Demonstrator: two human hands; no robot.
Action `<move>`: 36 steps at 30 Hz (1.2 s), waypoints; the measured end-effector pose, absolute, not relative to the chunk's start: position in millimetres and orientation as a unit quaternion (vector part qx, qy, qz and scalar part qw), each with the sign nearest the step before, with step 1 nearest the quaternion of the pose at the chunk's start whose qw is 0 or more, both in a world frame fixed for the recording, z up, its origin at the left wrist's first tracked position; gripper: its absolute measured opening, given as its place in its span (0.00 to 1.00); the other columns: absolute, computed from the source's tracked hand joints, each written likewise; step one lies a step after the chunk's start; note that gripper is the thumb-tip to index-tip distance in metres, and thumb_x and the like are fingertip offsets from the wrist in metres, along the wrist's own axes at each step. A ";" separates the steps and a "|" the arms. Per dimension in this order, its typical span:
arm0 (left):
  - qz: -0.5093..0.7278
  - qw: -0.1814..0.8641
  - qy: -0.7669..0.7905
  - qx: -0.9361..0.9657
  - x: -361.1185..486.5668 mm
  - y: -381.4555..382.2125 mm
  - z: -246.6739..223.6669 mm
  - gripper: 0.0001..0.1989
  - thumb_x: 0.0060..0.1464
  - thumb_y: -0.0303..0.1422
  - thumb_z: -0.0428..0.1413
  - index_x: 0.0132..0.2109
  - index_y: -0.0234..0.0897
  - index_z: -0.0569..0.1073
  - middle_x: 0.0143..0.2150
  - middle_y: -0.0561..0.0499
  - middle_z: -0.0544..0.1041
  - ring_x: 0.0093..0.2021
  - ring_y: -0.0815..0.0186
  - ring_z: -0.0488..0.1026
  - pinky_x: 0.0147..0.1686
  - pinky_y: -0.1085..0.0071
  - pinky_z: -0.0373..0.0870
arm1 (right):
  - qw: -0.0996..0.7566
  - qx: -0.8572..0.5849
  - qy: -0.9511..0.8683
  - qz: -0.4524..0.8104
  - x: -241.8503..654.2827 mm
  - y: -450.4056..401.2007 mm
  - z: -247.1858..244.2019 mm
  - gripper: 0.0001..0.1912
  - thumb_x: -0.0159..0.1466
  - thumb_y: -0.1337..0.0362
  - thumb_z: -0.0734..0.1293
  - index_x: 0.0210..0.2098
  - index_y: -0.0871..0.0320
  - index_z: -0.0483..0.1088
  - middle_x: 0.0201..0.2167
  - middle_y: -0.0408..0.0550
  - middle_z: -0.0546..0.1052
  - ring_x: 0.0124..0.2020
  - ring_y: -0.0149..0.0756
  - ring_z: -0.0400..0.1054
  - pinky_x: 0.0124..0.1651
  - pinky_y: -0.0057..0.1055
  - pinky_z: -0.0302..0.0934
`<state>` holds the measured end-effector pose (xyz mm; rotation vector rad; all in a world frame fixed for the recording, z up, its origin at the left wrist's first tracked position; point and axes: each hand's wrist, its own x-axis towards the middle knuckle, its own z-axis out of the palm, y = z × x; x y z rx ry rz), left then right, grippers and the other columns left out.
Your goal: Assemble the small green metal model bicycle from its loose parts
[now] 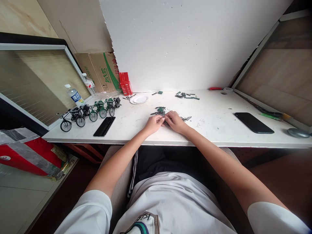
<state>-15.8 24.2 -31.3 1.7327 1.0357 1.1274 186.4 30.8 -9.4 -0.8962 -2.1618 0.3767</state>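
Note:
My left hand (155,124) and my right hand (175,122) meet over the middle of the white table, fingertips pinched close together. Whatever small piece sits between them is mostly hidden by the fingers. Just beyond the fingertips lie dark, thin model parts (156,113) with a small green piece (160,110) among them. More thin dark parts (187,119) lie right of my right hand. Several assembled miniature bicycles (66,125), black and green, stand in a row on the left.
A phone (104,126) lies left and another dark phone (253,123) right, near a grey computer mouse (298,133). Farther back are white plates (138,99), a red box (125,84), loose parts (186,95), a red-handled tool (215,88) and bottles (75,95). A white board (195,45) backs the table.

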 end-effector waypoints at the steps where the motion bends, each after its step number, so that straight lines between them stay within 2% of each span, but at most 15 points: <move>1: 0.446 0.403 0.410 0.686 -15.7 24.1 -31.1 0.18 0.67 0.46 0.61 0.49 0.34 0.79 0.47 0.41 0.86 0.37 0.59 0.86 0.44 0.63 0.81 | 0.377 -0.350 -0.845 0.147 186.3 30.8 -9.3 0.19 0.78 0.48 0.56 0.40 0.52 0.67 0.39 0.54 0.75 0.44 0.50 0.67 0.56 0.53 0.61; 16: 0.440 0.395 0.417 0.690 -15.9 25.3 -32.6 0.16 0.68 0.44 0.59 0.49 0.35 0.78 0.47 0.41 0.86 0.38 0.58 0.86 0.44 0.64 0.80 | 0.372 -0.356 -0.844 0.148 185.7 29.9 -8.7 0.17 0.78 0.49 0.56 0.39 0.52 0.66 0.38 0.54 0.74 0.43 0.50 0.66 0.55 0.52 0.62; 36: 0.442 0.400 0.413 0.689 -16.2 24.7 -31.9 0.18 0.67 0.47 0.60 0.49 0.34 0.78 0.46 0.41 0.86 0.38 0.59 0.86 0.44 0.64 0.80 | 0.372 -0.357 -0.844 0.148 185.9 30.5 -9.1 0.20 0.78 0.46 0.55 0.39 0.51 0.67 0.39 0.54 0.75 0.44 0.51 0.66 0.56 0.53 0.62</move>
